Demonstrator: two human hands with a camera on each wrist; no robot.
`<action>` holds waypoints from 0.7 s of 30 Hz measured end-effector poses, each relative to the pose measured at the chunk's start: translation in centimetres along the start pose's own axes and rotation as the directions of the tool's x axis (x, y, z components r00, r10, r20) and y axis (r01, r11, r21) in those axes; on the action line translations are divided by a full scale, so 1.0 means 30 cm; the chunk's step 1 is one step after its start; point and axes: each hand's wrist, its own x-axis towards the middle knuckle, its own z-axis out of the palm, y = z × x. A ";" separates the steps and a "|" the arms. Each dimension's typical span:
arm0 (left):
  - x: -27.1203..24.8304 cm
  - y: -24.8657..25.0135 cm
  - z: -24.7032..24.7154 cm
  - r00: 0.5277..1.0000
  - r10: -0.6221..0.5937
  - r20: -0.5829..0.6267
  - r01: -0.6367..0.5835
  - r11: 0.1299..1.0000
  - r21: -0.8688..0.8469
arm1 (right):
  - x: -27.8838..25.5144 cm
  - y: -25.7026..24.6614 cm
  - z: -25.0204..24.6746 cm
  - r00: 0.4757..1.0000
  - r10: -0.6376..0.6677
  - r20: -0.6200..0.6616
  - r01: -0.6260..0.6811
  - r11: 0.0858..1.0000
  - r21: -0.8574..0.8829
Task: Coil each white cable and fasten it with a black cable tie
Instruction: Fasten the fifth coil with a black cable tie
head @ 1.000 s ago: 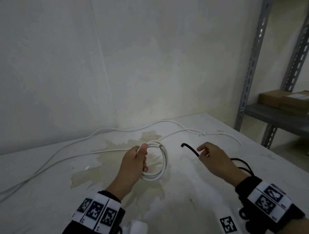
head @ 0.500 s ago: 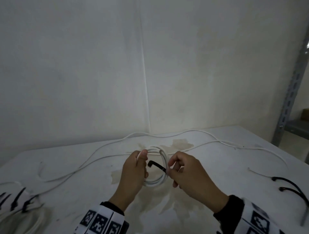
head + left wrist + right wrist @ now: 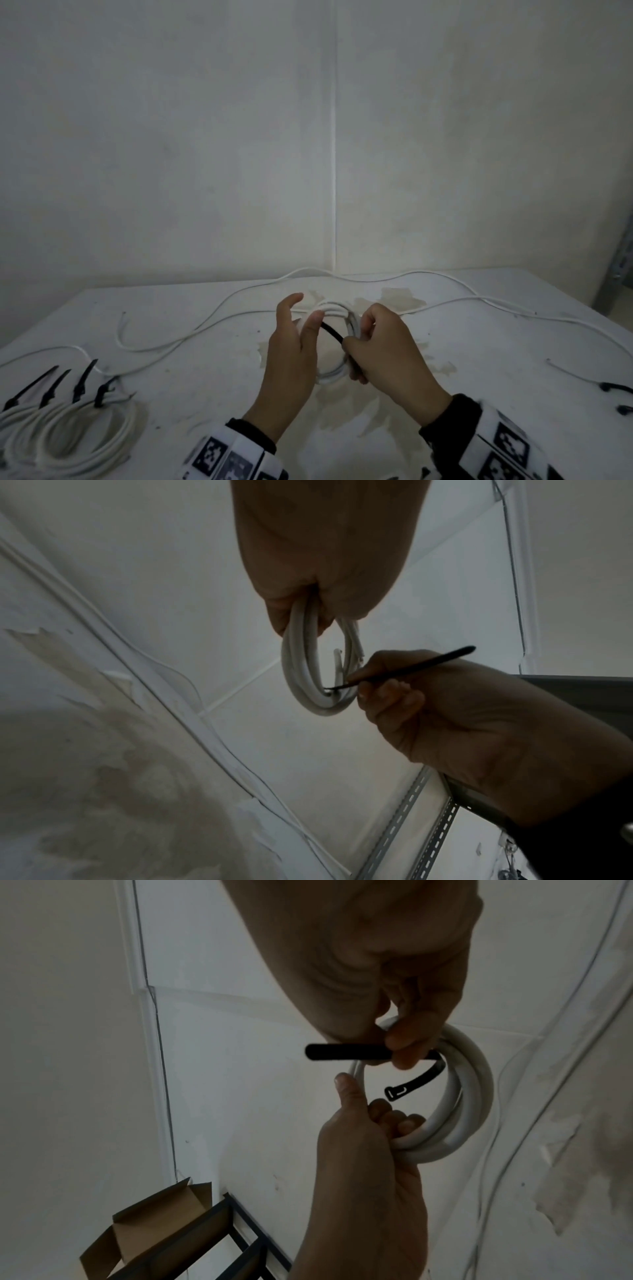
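A small white cable coil [image 3: 337,308] is held above the stained table [image 3: 479,394]. My left hand [image 3: 305,329] grips its left side, lower fingers curled through the loops and index finger and thumb lifted. In the right wrist view those fingers [image 3: 394,1119] hook the coil [image 3: 474,1096]. My right hand [image 3: 356,342] pinches a black cable tie [image 3: 332,332] at the coil's right side. The tie [image 3: 346,1051] passes through the loop, its head [image 3: 395,1092] hanging free inside. In the left wrist view the tie [image 3: 411,668] meets the coil [image 3: 301,674].
Several coils [image 3: 68,442] bound with black ties [image 3: 82,380] lie at the front left. Loose white cables [image 3: 205,329] trail across the back of the table. Spare black ties [image 3: 616,389] lie at the right edge, beside a metal shelf upright [image 3: 621,260]. A cardboard box [image 3: 147,1231] sits on a rack.
My right hand carried the black tie leftwards to the coil and fed it through the loop. My left index finger lifted off the coil. The head view swung left.
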 end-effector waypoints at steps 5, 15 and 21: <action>-0.003 -0.003 -0.016 0.992 -0.119 0.049 0.124 0.985 -0.119 | -0.001 -0.006 0.024 0.999 -0.010 -0.036 0.017 0.980 0.200; 0.018 0.002 -0.044 0.979 -0.161 0.124 0.188 0.950 -0.251 | -0.021 -0.003 0.019 0.989 -0.138 0.052 0.122 0.964 0.238; 0.025 0.002 -0.048 0.974 -0.197 0.111 0.220 0.938 -0.267 | -0.032 0.010 0.001 0.915 -0.309 0.259 0.311 0.950 0.035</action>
